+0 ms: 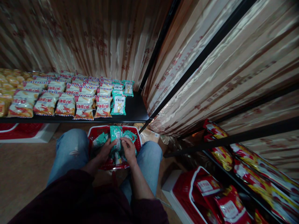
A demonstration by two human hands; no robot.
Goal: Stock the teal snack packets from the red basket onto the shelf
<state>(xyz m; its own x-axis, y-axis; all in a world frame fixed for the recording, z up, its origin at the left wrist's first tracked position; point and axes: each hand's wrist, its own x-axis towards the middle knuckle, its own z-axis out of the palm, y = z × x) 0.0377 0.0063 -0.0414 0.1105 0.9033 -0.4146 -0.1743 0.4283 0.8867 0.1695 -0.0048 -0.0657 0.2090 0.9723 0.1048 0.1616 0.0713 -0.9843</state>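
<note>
A teal and white snack bag point(116, 133) is held upright over a red basket point(92, 132) between my knees. My left hand point(106, 151) grips the bag's left side, fingers closed on it. At its right edge, my right hand point(129, 150) has thumb and fingers pinched together on the bag. More teal snack bags point(100, 139) lie in the basket beneath and beside my hands. On the black shelf just ahead stand several matching teal bags point(119, 104), at the right end of the row.
Rows of white and red snack bags point(84, 106) fill the shelf point(137, 107), with yellow packs point(7, 85) at far left. A black shelf post point(184, 84) slants down on the right. Below it sit a red basket of red bags point(230, 207) and another stocked shelf.
</note>
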